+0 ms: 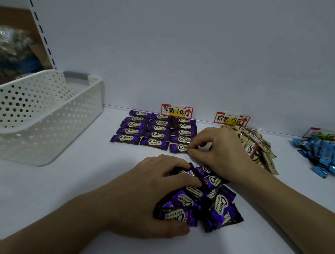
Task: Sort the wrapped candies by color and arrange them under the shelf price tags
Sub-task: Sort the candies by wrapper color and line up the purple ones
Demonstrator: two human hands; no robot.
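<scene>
R: right hand (220, 150) pinches purple candy (178, 148) at front-right of purple rows (154, 130) under price tag (176, 110) | L: left hand (150, 195) grips loose purple pile (216, 207) | NEAR: brown pile (260, 147) behind right hand; white basket (44, 118) left; blue pile (325, 157) right

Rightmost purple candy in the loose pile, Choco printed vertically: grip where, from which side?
Pinch that purple candy by its serrated end seal, coming from the right and above. That flat fin juts over bare shelf, away from the left hand cupping the loose pile; its body overlaps neighbours. The right hand pinches a row candy further back.
</scene>
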